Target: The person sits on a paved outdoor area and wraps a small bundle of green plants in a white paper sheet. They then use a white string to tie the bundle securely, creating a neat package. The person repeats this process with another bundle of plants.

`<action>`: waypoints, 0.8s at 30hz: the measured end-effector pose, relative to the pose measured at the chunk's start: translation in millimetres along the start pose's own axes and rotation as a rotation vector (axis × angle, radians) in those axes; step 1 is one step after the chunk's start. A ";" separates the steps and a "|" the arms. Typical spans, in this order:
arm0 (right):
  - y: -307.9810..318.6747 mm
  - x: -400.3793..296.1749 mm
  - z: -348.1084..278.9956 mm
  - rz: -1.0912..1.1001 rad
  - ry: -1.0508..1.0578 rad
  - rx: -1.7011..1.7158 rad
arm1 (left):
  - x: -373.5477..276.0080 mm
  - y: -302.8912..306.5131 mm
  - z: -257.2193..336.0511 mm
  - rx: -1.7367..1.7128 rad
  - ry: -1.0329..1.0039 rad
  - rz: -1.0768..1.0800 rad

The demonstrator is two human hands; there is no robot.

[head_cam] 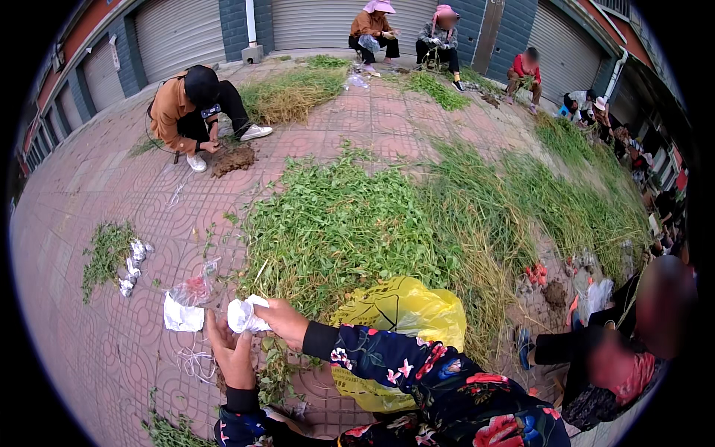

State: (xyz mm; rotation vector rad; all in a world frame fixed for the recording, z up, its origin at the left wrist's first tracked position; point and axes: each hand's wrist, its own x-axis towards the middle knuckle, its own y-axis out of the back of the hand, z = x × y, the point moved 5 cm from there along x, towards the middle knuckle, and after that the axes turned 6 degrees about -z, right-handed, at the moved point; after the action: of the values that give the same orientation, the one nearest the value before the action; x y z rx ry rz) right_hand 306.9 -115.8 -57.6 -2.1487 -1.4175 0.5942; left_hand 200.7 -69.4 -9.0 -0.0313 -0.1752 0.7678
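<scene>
My right hand (284, 321) grips a bunched white wrapped bundle (241, 316); what is inside it is hidden. My left hand (232, 355) is just below and left of the bundle, with fingers spread and the thumb at its lower edge. Left of my hands, a flat white sheet (184, 314) lies on the paving, partly beside a clear plastic bag (192, 290) with something red in it. A tangle of white string (195, 363) lies below the sheet. Beyond my hands spreads a heap of cut leafy green plants (341, 223).
A yellow plastic bag (402, 313) stands by my right forearm. Farther left, several white-wrapped bundles (131, 268) lie with green stems attached. A person (184, 117) crouches by brown soil (234, 160). Another person (609, 357) sits at right; long grassy stems (475, 223) spread beside the heap.
</scene>
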 end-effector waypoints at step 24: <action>-15.8 -15.5 -16.7 0.129 0.306 -0.265 | -4.9 -19.7 -33.3 -0.350 0.134 0.029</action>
State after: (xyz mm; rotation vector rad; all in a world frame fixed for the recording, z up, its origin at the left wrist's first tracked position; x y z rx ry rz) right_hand 300.1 -127.6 -33.4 -2.4253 -1.2525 0.1138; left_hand 216.4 -85.7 -40.7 -0.4165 -0.1797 0.7536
